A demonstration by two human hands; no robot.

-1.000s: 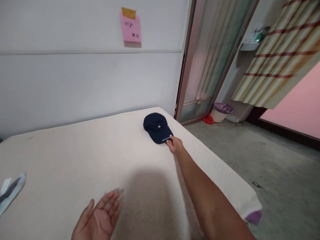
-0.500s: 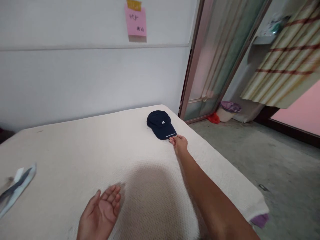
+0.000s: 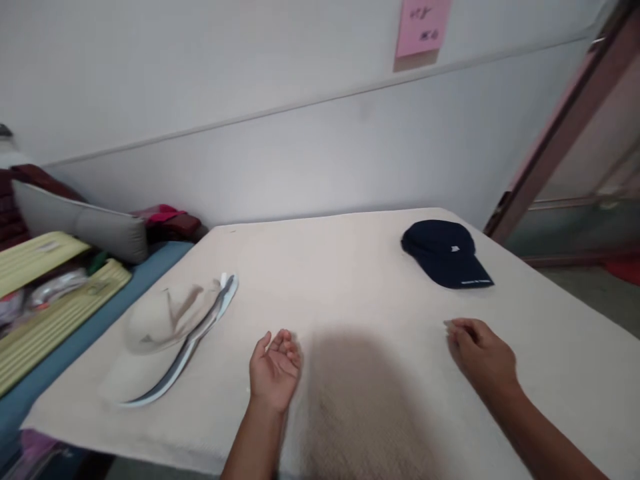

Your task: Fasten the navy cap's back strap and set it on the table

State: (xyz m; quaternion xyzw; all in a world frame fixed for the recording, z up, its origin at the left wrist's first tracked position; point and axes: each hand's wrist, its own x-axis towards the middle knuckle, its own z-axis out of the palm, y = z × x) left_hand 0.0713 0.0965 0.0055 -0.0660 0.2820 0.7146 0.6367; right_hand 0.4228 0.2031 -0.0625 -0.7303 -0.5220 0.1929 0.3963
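Note:
On the cream-covered table (image 3: 320, 267) a navy baseball cap (image 3: 440, 250) rests at the back right, its brim turned toward the front right. My right hand (image 3: 483, 353) is just in front of the cap, apart from it, with thumb and fingers curled together and nothing visible in them. Palm up, my left hand (image 3: 275, 367) hovers low over the cover, its fingers loosely bent and holding nothing. Left of it lies a blurred pale hat (image 3: 155, 320) whose brim has a dark and light-blue edge.
A grey cushion (image 3: 85, 217) and yellow slatted pieces (image 3: 65, 317) are at the left, beside a blue surface (image 3: 155, 267). Behind the table stands a white wall (image 3: 300, 167) with a pink note (image 3: 423, 27). A framed sliding door (image 3: 565, 127) is at the right.
My right hand has let go of the navy cap's brim and drawn back toward me. The view has turned left, bringing the pale hat and the cushion fully into sight.

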